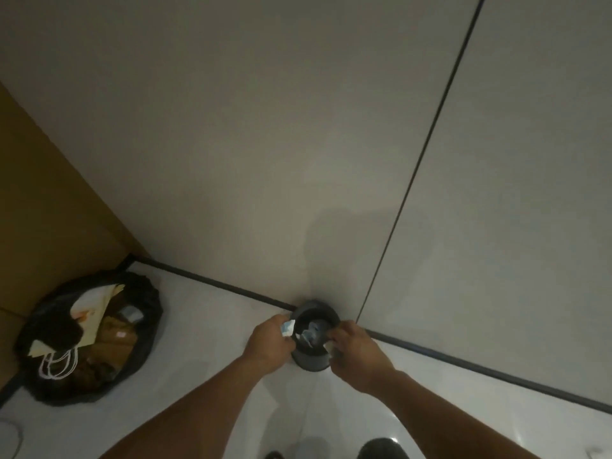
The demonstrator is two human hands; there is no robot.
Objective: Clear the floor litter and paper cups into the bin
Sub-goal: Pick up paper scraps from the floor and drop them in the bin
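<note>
The left hand (268,346) is closed around a crumpled white-and-blue scrap (287,327), which is held right at the left edge of the bin's mouth. The right hand (357,354) is set against the opposite, right edge with its fingers curled. A pale piece (330,346) shows beneath them, but whether it is pinched or the rim itself is gripped cannot be told.

The bin (312,362), small, dark and round, stands upright between the two hands in the lower centre of the frame. Its mouth is turned up toward the camera and crumpled paper is seen inside. It is backed against the dark skirting strip (215,284), where the floor (205,342) meets the wall (265,144).

The coming move is judged to turn on one relation: the opening lies just to the right of the scrap in the left hand. Only a short carry inward over the rim and a release would be called for. The left hand is the one plainly loaded and touching the rim, so it is best placed to drop first.

Well apart, at the lower left of the frame, an open black bag (145,293) is seen, filled with paper bags and brown cardboard.
</note>
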